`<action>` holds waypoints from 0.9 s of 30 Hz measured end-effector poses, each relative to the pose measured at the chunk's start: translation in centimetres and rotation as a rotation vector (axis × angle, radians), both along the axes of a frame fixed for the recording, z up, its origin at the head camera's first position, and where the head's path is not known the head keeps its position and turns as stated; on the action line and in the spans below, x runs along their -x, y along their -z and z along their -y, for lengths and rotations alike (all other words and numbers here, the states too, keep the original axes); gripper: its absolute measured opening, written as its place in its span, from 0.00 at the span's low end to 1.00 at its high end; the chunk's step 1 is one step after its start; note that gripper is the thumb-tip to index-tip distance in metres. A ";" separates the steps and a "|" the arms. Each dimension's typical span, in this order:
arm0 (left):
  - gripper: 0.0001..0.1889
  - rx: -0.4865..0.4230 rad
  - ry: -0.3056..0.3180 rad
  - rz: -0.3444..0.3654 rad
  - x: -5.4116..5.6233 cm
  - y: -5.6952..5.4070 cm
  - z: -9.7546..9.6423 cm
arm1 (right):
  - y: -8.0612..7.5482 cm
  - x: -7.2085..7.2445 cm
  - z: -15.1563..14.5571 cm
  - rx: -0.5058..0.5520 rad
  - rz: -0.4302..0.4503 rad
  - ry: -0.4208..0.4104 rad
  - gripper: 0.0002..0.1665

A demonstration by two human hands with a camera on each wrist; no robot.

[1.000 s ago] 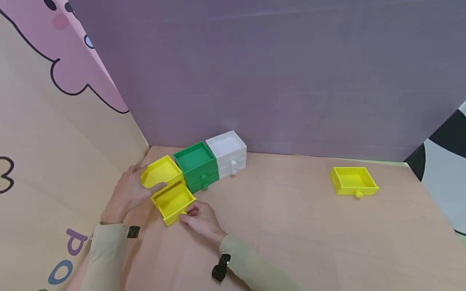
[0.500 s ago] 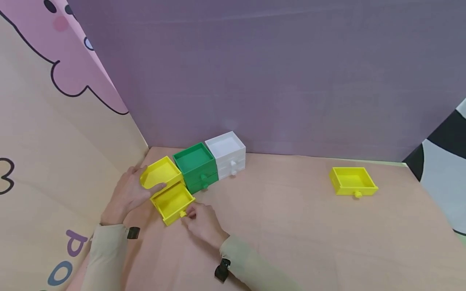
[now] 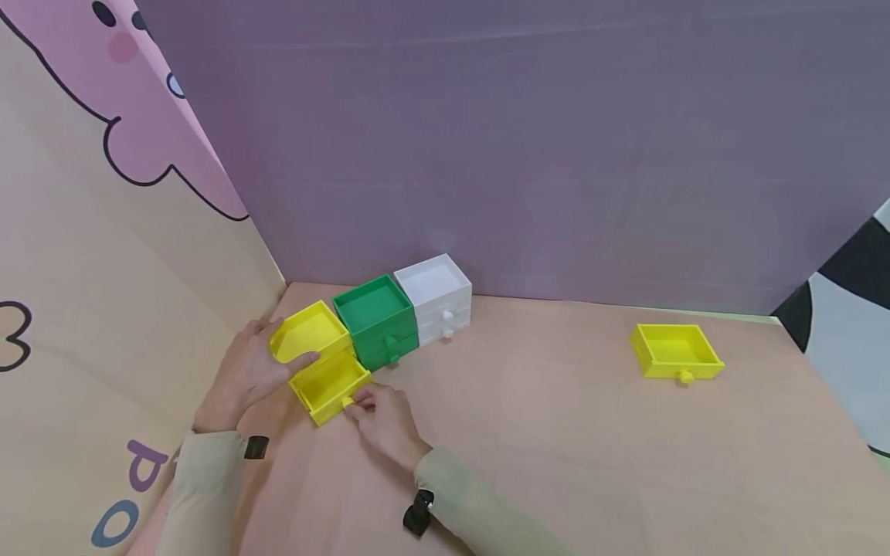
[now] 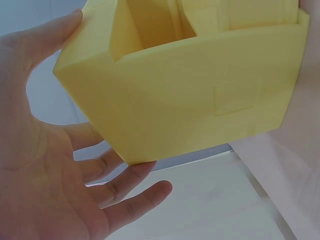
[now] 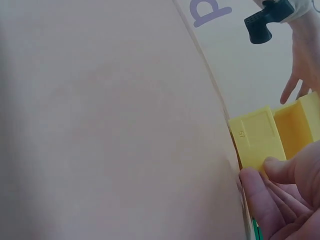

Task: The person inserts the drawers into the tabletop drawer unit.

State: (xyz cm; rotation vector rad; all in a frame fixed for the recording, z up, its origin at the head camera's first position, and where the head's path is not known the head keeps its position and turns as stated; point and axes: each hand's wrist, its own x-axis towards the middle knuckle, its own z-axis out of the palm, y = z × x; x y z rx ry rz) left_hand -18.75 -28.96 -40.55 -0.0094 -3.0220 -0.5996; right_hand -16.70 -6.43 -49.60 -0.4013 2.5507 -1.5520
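Note:
My left hand (image 3: pixel 243 374) grips a small yellow cabinet (image 3: pixel 306 332), its thumb across the front of the top and its fingers along the far side. From the cabinet's front sticks out a yellow drawer (image 3: pixel 327 386), pulled part way and showing a bare inside. At the drawer's round knob, my right hand (image 3: pixel 385 417) pinches with thumb and forefinger. In the right wrist view those fingertips meet at the drawer's front edge, hiding the knob. The left wrist view has the cabinet's yellow wall (image 4: pixel 190 95) between thumb and fingers.
A green drawer cabinet (image 3: pixel 375 316) touches the yellow one, with a white drawer cabinet (image 3: pixel 434 297) beside it. Far right on the table (image 3: pixel 556 432) lies a separate yellow drawer (image 3: pixel 674 351). A purple wall (image 3: pixel 528 154) rises behind, a beige one (image 3: pixel 90 255) at the left.
The right fingers shifted slightly on the knob, and the yellow drawer has slid a little further into its cabinet. The left hand keeps its hold on the cabinet.

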 end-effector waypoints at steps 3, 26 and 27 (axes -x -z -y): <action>0.54 -0.002 -0.002 0.005 0.1 0.0 0.0 | 0.1 0.1 0.3 0.010 0.006 0.003 0.07; 0.54 -0.012 -0.008 -0.018 0.1 0.1 0.0 | 0.5 1.6 2.4 0.166 0.121 0.061 0.07; 0.54 -0.010 -0.008 -0.020 0.0 0.1 0.1 | 0.5 1.7 2.6 0.174 0.129 0.066 0.07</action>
